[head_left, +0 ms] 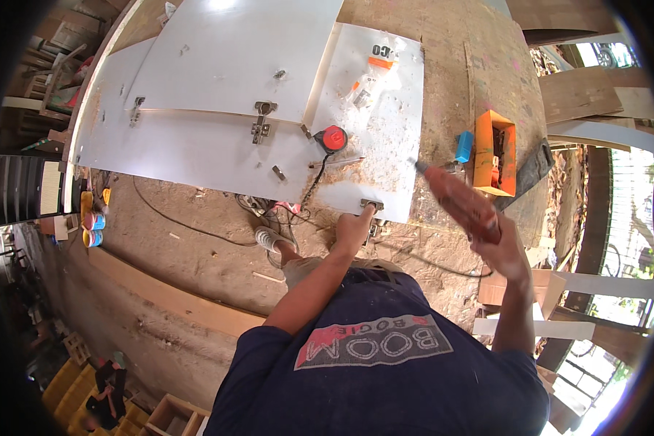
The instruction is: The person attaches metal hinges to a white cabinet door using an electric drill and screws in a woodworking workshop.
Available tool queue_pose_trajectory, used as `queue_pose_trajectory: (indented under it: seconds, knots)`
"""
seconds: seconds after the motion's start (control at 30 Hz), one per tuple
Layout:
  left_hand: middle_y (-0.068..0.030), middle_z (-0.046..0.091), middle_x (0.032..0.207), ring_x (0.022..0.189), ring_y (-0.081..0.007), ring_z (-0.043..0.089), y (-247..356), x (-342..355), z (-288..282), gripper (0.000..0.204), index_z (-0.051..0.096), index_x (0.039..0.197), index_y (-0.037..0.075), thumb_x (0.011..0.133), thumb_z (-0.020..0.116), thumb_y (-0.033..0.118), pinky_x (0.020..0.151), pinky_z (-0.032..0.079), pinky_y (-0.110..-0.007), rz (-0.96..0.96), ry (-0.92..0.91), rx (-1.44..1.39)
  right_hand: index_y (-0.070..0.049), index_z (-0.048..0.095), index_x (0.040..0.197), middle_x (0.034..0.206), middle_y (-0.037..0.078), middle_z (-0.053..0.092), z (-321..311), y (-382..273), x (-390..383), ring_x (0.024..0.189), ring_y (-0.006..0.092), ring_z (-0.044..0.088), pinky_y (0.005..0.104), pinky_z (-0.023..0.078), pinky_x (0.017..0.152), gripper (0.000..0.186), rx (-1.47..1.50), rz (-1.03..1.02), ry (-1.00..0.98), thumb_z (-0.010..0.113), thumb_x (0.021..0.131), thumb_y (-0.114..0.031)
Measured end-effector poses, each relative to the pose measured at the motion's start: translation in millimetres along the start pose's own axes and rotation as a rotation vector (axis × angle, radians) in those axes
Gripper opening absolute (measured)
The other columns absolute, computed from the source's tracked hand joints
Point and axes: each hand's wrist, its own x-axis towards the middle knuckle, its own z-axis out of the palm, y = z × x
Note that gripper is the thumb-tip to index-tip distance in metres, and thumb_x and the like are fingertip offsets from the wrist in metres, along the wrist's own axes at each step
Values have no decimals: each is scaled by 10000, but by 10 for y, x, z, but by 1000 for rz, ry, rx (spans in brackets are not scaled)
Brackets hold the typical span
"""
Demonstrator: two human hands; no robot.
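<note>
A cabinet hinge (371, 204) sits at the near edge of the white panel (327, 190). My left hand (353, 231) is closed on it, fingertips pressing the metal. Off the panel's right side, my right hand (503, 251) grips a reddish power drill (463, 202), tilted with its tip toward the panel and apart from it; motion blurs it a little. A red tape measure (334, 138) lies on the panel, near a thin pencil-like stick (338, 162). Sawdust is scattered around them.
A second white panel (232, 54) with a hinge (261, 120) on its edge overlaps the first. To the right are an orange open box (485, 156), a small blue block (464, 147) and a dark tool-like object (534, 171). Cables (189, 231) trail on the floor.
</note>
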Motion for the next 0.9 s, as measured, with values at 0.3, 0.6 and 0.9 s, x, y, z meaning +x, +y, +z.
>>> queue_pose_trajectory:
  seconds: [0.3, 0.6, 0.9]
  knots:
    - [-282, 750, 834, 857, -415, 758, 18, 20, -26, 621, 752, 907, -105, 920, 731, 515, 786, 554, -490, -46, -34, 12, -11, 595, 1473, 1182, 193, 765, 129, -354, -305, 1070, 257, 733, 368, 536, 996, 825, -226, -87, -246, 758, 671, -124]
    - [-264, 730, 753, 765, -407, 746, 39, -6, -22, 614, 746, 825, -94, 911, 733, 514, 739, 552, -492, 56, 26, 25, -30, 625, 1432, 1140, 190, 751, 146, -256, -150, 1024, 300, 726, 388, 545, 939, 780, -345, -24, -256, 763, 676, -163]
    - [-141, 733, 766, 702, -234, 673, 48, -4, -35, 523, 738, 890, -93, 936, 750, 428, 694, 506, -435, -1, -13, 1, -22, 640, 1407, 1130, 185, 758, 186, -266, -97, 1020, 284, 730, 385, 546, 936, 757, -335, -38, -267, 765, 674, -169]
